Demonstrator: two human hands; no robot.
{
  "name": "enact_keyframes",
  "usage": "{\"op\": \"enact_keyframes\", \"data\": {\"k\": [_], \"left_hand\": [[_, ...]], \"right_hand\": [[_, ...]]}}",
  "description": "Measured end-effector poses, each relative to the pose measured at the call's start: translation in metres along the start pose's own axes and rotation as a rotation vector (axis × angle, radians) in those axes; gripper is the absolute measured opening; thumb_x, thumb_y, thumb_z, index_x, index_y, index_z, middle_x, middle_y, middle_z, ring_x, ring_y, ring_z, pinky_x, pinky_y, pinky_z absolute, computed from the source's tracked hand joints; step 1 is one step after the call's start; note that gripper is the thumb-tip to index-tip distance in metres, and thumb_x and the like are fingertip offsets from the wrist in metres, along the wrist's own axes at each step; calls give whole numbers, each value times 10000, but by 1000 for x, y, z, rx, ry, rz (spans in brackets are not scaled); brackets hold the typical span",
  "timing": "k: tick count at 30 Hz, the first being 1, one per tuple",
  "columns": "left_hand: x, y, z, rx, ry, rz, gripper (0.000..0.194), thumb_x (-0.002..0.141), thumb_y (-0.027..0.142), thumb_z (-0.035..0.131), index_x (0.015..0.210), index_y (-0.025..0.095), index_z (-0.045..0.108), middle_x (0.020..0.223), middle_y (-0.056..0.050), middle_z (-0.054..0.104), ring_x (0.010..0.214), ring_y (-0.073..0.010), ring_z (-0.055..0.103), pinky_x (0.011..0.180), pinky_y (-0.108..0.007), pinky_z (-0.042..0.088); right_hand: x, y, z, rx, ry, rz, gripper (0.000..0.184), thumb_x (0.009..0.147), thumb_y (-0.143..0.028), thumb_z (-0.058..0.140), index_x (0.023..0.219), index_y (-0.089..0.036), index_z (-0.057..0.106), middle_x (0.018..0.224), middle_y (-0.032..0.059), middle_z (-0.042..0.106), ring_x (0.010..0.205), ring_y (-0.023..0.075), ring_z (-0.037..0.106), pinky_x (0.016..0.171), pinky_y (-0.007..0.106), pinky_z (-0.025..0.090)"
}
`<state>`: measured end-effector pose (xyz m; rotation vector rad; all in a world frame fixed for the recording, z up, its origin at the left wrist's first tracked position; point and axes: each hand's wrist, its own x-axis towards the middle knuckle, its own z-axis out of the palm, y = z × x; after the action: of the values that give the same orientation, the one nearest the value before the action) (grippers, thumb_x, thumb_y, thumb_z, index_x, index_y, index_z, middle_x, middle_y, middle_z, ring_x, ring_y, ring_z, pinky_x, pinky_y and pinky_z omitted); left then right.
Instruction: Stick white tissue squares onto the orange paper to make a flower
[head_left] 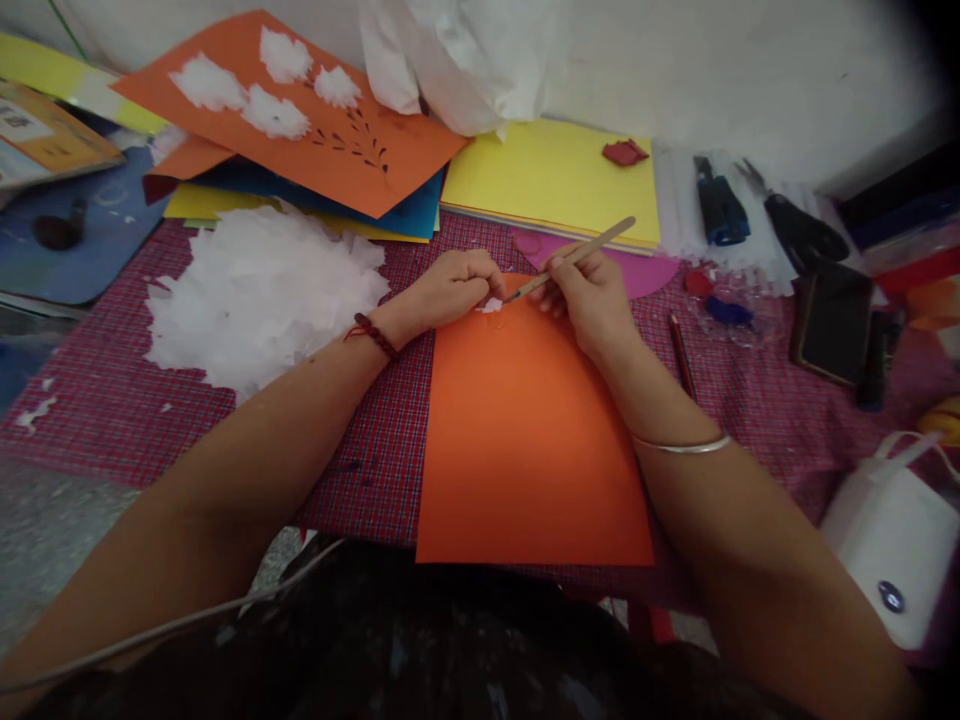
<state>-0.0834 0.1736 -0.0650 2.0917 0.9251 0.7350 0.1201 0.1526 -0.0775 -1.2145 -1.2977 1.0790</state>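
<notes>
An orange sheet lies in front of me, its far end under both hands. Around a thin, flat-ended wooden stick, my right hand is closed. The stick slants down to the left, and its dark tip reaches a small white paper piece near the sheet's far edge. My left hand has its fingers pinched together at that white piece. Left of my left hand is a big heap of white paper petals. Behind it lies another orange sheet with white petal flowers and painted dark leaves.
Yellow sheets lie at the back, with a magenta paper partly beneath. To the right are a stapler, scissors, a pencil, a phone and a white bag. A checked cloth covers the table.
</notes>
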Motion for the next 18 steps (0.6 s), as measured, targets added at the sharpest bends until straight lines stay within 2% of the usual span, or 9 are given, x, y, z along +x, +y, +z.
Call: {"op": "enact_keyframes", "data": {"k": [4,7,12,16,18], "left_hand": [[2,-9,3,82,21,54,285,723,40,470,728,155,731,860,-47,689,885,-154,625,858,-291,500],[4,-14,6,135,31,75,264,720,22,483,676,160,704,815,-38,660,854,-158,618,840,-305,511],[4,-17,9,150,55,77,262,702,-13,483,661,146,687,772,-41,644,829,-166,616,800,-319,513],[3,-14,8,169,35,38,251,735,-12,505,697,146,697,827,-36,671,839,-144,639,800,-285,515],[4,-6,6,255,-2,1,235,771,-6,528,736,148,702,850,-50,691,854,-159,656,796,-295,520]], "right_hand": [[-2,-3,1,-16,-9,18,235,905,-405,674,779,-237,570,556,-44,592,473,104,544,470,229,434],[-4,-7,3,4,11,41,195,917,-320,656,762,-235,573,527,-54,565,450,104,531,453,232,408],[-1,-10,1,73,169,85,205,945,-249,572,743,-241,542,541,-53,596,419,96,482,406,232,332],[-1,-11,-2,93,199,138,177,918,-196,532,747,-241,544,529,-56,597,411,101,484,393,219,315],[-2,-11,-2,107,197,145,164,895,-172,543,744,-233,559,531,-48,605,407,95,495,397,211,332]]}}
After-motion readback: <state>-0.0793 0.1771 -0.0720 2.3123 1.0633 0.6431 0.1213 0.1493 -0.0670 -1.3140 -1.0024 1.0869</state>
